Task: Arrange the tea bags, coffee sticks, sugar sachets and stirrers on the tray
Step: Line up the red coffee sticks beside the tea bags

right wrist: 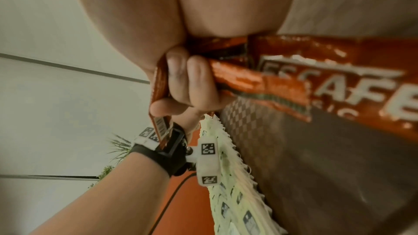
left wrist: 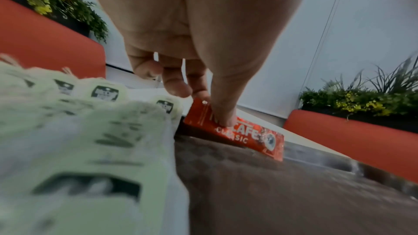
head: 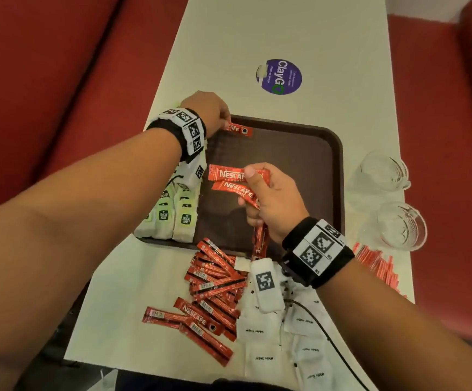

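A dark brown tray (head: pixel 308 170) lies on the white table. Pale green tea bags (head: pixel 172 210) stand in a row along the tray's left edge. My left hand (head: pixel 215 114) pinches one red coffee stick (head: pixel 239 128) at the tray's far left corner, thumb (left wrist: pixel 222 113) on top of that stick (left wrist: pixel 246 135). My right hand (head: pixel 268 198) hovers over the tray's middle and grips a bunch of red coffee sticks (head: pixel 229 179), seen close up (right wrist: pixel 316 81) with my fingers (right wrist: pixel 187 81) curled round them. More coffee sticks (head: pixel 215 280) lie heaped in front of the tray beside white sugar sachets (head: pixel 271 340).
Two clear glass cups (head: pixel 384 173) (head: pixel 401 224) stand right of the tray. Red stirrers (head: pixel 378 263) lie near the table's right edge. A round purple sticker (head: pixel 281 77) marks the far tabletop. Red seats (head: pixel 45 66) flank the table on both sides.
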